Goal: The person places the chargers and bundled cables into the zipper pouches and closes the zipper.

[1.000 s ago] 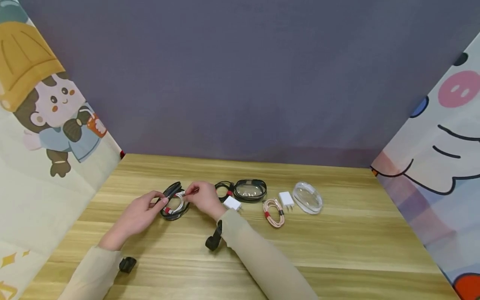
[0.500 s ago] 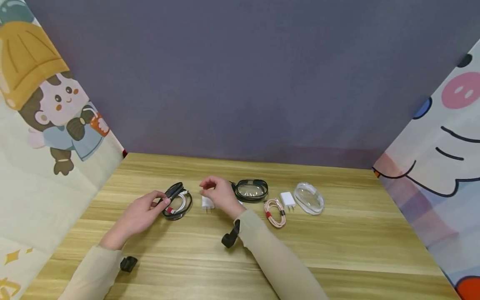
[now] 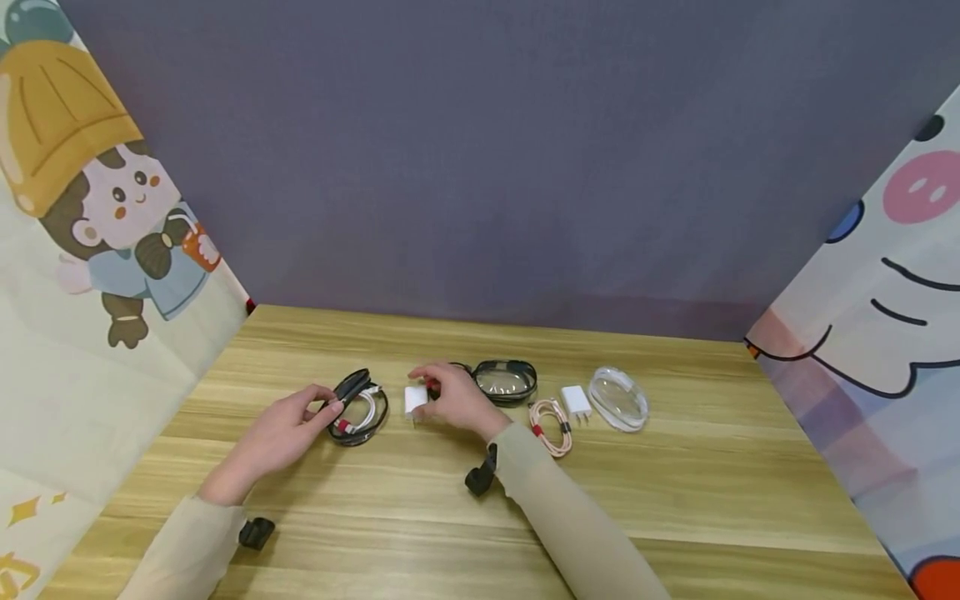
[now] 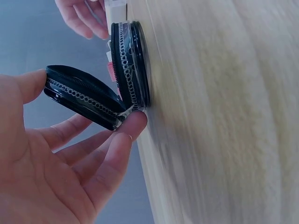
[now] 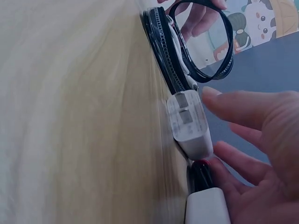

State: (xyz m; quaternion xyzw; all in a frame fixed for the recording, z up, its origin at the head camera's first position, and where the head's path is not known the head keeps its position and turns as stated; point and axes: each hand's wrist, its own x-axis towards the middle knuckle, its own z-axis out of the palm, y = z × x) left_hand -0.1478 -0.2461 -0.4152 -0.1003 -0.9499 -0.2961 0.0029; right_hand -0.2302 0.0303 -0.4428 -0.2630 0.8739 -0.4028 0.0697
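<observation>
In the head view my left hand (image 3: 288,425) holds up the lid of a small round clear case (image 3: 382,425) with black zipper edges, which stands unzipped. In the left wrist view my left thumb rests at the lid's (image 4: 79,88) far end, with fingertips by the hinge. A coiled white cable (image 3: 371,407) with a red strap lies in the case's base. My right hand (image 3: 461,400) hovers with spread thumb and fingers around a white charger plug (image 3: 415,400) just right of the case. In the right wrist view its prongs (image 5: 183,107) face the camera.
Beyond the right hand lie another black-edged clear case (image 3: 504,400), a pink cable (image 3: 550,450), a white charger (image 3: 576,402) and a clear white-edged case (image 3: 618,400). In the right wrist view another white charger (image 5: 208,207) and a black cable (image 5: 202,176) sit under the hand.
My right hand has withdrawn from the opened case and the white cable, moved right, then lowered beside the nearer white charger. My left hand keeps holding the lid up.
</observation>
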